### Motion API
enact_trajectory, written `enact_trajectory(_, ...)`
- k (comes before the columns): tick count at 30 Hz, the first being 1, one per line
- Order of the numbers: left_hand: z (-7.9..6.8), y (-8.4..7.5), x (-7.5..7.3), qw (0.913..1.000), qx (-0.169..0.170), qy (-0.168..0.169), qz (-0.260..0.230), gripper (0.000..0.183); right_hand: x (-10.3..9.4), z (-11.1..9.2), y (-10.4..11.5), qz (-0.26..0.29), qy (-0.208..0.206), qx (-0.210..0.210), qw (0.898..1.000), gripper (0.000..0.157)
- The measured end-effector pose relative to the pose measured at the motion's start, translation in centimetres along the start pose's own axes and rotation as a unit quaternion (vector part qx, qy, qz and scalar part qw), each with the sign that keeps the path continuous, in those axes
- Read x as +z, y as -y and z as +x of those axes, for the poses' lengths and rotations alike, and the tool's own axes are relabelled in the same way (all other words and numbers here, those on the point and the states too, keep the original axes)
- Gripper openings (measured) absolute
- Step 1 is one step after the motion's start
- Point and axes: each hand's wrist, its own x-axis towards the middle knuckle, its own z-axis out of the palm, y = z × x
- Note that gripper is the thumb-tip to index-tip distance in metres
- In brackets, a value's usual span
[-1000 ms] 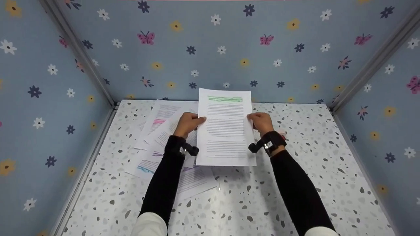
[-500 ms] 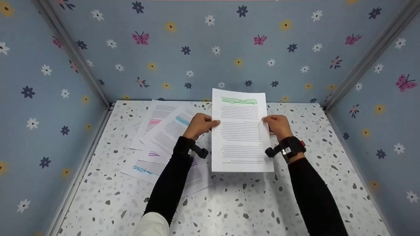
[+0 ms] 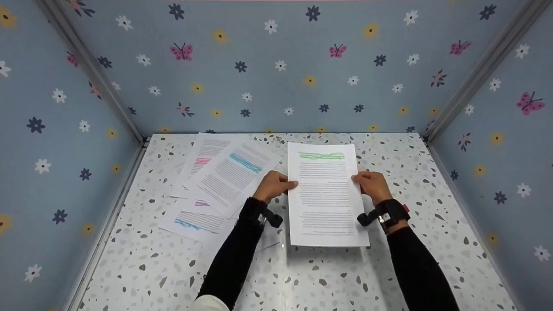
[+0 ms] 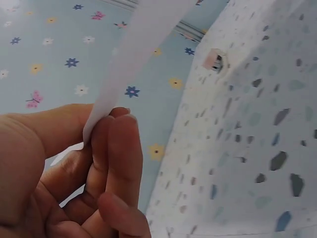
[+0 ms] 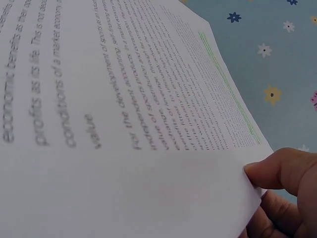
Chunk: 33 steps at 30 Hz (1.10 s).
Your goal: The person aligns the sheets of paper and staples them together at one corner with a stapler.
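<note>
Between my two hands is a printed sheet of paper (image 3: 322, 203) with green highlighting across its top lines. My left hand (image 3: 275, 186) pinches its left edge, thumb on the printed side. On the opposite edge, my right hand (image 3: 374, 186) pinches it the same way. A shadow under the lower edge shows the sheet is raised a little off the table. In the left wrist view the paper is seen nearly edge-on, bending at my fingers. To the left lie several overlapping printed sheets, including a blue-highlighted page (image 3: 235, 177) and a pink-highlighted page (image 3: 203, 157).
The speckled white table (image 3: 328, 280) is bounded by flower-patterned panels (image 3: 276, 65) at the back and sides. A small pinkish object (image 4: 215, 60) with dark markings lies on the table in the left wrist view; its kind is unclear.
The green-highlighted sheet has moved right, away from the other papers, and then down closer to the table. Both hands have kept their hold, and more of the blue-highlighted page is exposed.
</note>
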Motion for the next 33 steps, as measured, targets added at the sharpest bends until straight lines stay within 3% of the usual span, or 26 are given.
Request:
enact_trajectory(8,-0.1,2.6,2.3,0.9989,-0.039,-0.011,0.024,0.023,0.6,-0.3,-3.3,-0.039,0.002,0.018,0.999,0.029)
enact_trajectory(12,-0.3,3.7,2.9,0.9966,-0.058,-0.012,0.057,0.034,1.0,-0.4,-4.8,-0.065,0.002,0.015,0.998,0.026)
enact_trajectory(19,-0.3,5.7,3.8,0.9925,-0.057,-0.048,0.097,0.044,2.0,-0.3,-6.6,-0.113,0.006,0.009,0.994,0.024)
enact_trajectory(24,-0.5,6.1,4.4,0.9879,-0.054,-0.076,0.124,0.046,2.6,-0.3,-7.0,-0.151,0.003,0.021,0.988,0.022)
enact_trajectory(33,-0.4,6.2,5.1,0.9727,-0.110,-0.097,0.180,0.039,3.2,-0.2,-7.5,-0.186,0.002,0.024,0.982,0.025)
